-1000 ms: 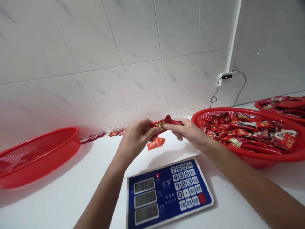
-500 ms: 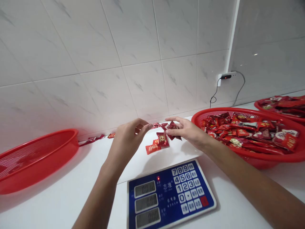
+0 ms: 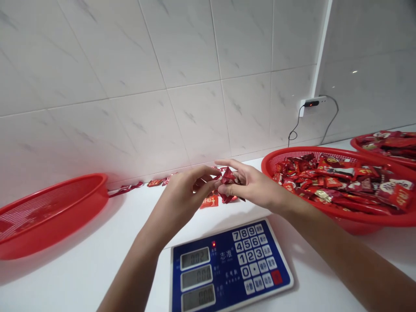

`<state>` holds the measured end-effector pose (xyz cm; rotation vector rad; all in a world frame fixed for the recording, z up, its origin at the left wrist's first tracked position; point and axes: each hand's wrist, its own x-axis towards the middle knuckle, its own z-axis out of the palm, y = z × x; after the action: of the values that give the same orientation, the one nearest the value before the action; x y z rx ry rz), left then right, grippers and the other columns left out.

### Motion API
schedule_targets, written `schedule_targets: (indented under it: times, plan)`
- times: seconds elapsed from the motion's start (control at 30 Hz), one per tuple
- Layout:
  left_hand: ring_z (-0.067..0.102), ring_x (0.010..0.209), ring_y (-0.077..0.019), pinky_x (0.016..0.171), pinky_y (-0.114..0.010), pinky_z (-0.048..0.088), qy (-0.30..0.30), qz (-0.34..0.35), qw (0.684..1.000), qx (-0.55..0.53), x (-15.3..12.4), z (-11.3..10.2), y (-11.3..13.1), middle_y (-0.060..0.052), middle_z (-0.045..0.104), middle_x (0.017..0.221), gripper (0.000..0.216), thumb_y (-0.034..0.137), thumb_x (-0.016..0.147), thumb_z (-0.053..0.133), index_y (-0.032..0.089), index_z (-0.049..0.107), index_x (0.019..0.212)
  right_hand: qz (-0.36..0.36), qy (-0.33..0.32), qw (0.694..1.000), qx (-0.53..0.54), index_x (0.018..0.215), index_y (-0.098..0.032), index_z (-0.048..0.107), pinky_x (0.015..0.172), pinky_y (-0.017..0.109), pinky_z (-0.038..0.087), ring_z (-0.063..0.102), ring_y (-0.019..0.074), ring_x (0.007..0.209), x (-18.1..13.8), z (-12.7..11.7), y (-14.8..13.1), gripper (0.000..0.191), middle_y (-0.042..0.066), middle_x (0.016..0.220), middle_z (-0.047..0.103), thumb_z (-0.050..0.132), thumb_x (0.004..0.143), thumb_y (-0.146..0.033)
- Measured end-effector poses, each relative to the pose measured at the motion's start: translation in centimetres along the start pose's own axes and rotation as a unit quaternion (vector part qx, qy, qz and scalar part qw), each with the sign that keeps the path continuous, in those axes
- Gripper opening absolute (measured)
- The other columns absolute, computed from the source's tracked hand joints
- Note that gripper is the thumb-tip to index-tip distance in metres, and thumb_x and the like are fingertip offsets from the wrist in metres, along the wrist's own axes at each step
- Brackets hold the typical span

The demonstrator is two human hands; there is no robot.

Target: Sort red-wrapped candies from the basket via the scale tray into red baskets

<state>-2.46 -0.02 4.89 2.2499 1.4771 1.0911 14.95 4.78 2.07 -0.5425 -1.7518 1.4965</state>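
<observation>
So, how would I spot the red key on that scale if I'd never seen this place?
On the white counter, find the scale's blue control panel, low in the middle of the picture. Its right half holds a keypad; go to that block's bottom right corner. The red key sits there, set apart by colour: its neighbours are white.

Glossy red packets, bunched mid-air

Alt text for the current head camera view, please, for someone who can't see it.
The right hand holds small red packets, with the left hand close by, above more packets lying behind a scale's blue panel. A red basket heaped with packets stands at right; another red basket stands at left.
</observation>
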Motion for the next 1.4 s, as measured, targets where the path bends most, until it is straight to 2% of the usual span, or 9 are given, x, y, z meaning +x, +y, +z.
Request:
schedule_targets:
  times: [0.17, 0.37, 0.63, 0.77, 0.9, 1.0, 1.1, 1.27, 1.4]
  plan:
    - [0.068, 0.067, -0.0163, 0.058, -0.025, 0.051, 0.021, 0.029, 0.999, 0.026, 0.0, 0.5, 0.4, -0.001, 0.074, 0.078, 0.016, 0.02, 0.086, 0.057, 0.023, 0.071, 0.093, -0.021, -0.033, 0.999, -0.004, 0.116, -0.02, 0.059, 0.06, 0.023, 0.045, 0.058, 0.0097, 0.066, 0.0, -0.4, -0.3, 0.034, -0.003, 0.077, 0.061, 0.069, 0.085, -0.028]
    - [0.071, 0.073, -0.0166, 0.064, -0.026, 0.053, 0.032, 0.012, 0.999, -0.002, -0.3, -0.4, 0.5, -0.001, 0.076, 0.08, 0.011, 0.02, 0.087, 0.057, 0.022, 0.068, 0.088, 0.037, -0.006, 0.999, -0.009, 0.114, -0.019, 0.062, 0.043, 0.023, 0.034, 0.054, 0.0112, 0.054, 0.3, -0.4, 0.5, 0.042, 0.001, 0.069, 0.062, 0.061, 0.088, -0.052]
    - [0.069, 0.074, -0.0111, 0.069, -0.021, 0.053, 0.13, 0.03, 0.99, -0.044, -0.3, -0.7, 0.2, 0.002, 0.073, 0.078, 0.007, 0.016, 0.085, 0.063, 0.023, 0.066, 0.084, -0.009, 0.146, 0.989, -0.031, 0.129, -0.017, 0.058, 0.046, 0.023, 0.031, 0.04, 0.0081, 0.05, 0.7, -1.2, 0.6, 0.053, -0.004, 0.064, 0.055, 0.073, 0.08, -0.029]
    - [0.069, 0.078, -0.0129, 0.069, -0.022, 0.054, 0.111, 0.029, 0.988, -0.099, -0.5, -0.7, 0.7, 0.0, 0.073, 0.082, 0.005, 0.021, 0.084, 0.066, 0.022, 0.068, 0.089, 0.018, 0.116, 0.993, 0.019, 0.123, -0.018, 0.059, 0.047, 0.024, 0.032, 0.045, 0.0112, 0.054, 0.6, -1.1, 0.4, 0.055, 0.0, 0.07, 0.059, 0.073, 0.079, -0.048]
    - [0.07, 0.082, -0.0168, 0.07, -0.025, 0.055, 0.055, 0.021, 0.99, -0.126, -0.7, -0.3, 1.0, -0.004, 0.073, 0.087, 0.013, 0.029, 0.086, 0.066, 0.02, 0.069, 0.095, 0.04, 0.002, 0.993, 0.11, 0.115, -0.018, 0.06, 0.057, 0.029, 0.042, 0.057, 0.0195, 0.075, 0.2, -0.4, 0.1, 0.064, 0.008, 0.087, 0.065, 0.054, 0.081, -0.072]
    - [0.069, 0.074, -0.0169, 0.064, -0.026, 0.055, 0.045, 0.011, 0.992, -0.117, -0.6, 0.2, 1.0, -0.003, 0.072, 0.082, 0.014, 0.03, 0.087, 0.064, 0.019, 0.068, 0.094, 0.007, -0.096, 0.993, 0.071, 0.099, -0.017, 0.063, 0.061, 0.027, 0.043, 0.057, 0.0164, 0.077, 0.0, 0.1, 0.1, 0.049, 0.006, 0.085, 0.064, 0.06, 0.083, -0.064]
    - [0.067, 0.068, -0.0166, 0.06, -0.026, 0.053, -0.012, -0.009, 0.992, -0.122, -0.2, 0.4, 1.0, -0.004, 0.071, 0.078, 0.02, 0.033, 0.092, 0.057, 0.018, 0.068, 0.098, -0.01, -0.109, 0.994, 0.012, 0.088, -0.015, 0.062, 0.058, 0.023, 0.04, 0.054, 0.011, 0.069, 0.1, 0.2, 0.5, 0.029, 0.004, 0.08, 0.063, 0.068, 0.086, -0.044]
    - [0.062, 0.072, -0.0157, 0.063, -0.025, 0.049, -0.013, 0.0, 0.997, -0.082, 0.0, 0.1, 0.7, -0.004, 0.069, 0.079, 0.025, 0.033, 0.096, 0.049, 0.018, 0.069, 0.096, 0.002, -0.074, 0.997, -0.031, 0.133, -0.019, 0.047, 0.056, 0.023, 0.04, 0.057, 0.0105, 0.065, 0.3, -0.1, 0.6, 0.039, 0.001, 0.078, 0.065, 0.056, 0.095, -0.023]
    - [0.059, 0.07, -0.0143, 0.065, -0.025, 0.045, 0.011, -0.023, 0.999, -0.019, 0.0, 0.2, 0.3, -0.001, 0.067, 0.079, 0.02, 0.026, 0.095, 0.048, 0.019, 0.066, 0.097, 0.024, -0.053, 0.998, -0.033, 0.142, -0.018, 0.04, 0.058, 0.023, 0.043, 0.059, 0.0108, 0.068, 0.1, 0.2, 0.1, 0.048, 0.001, 0.079, 0.065, 0.053, 0.096, -0.019]
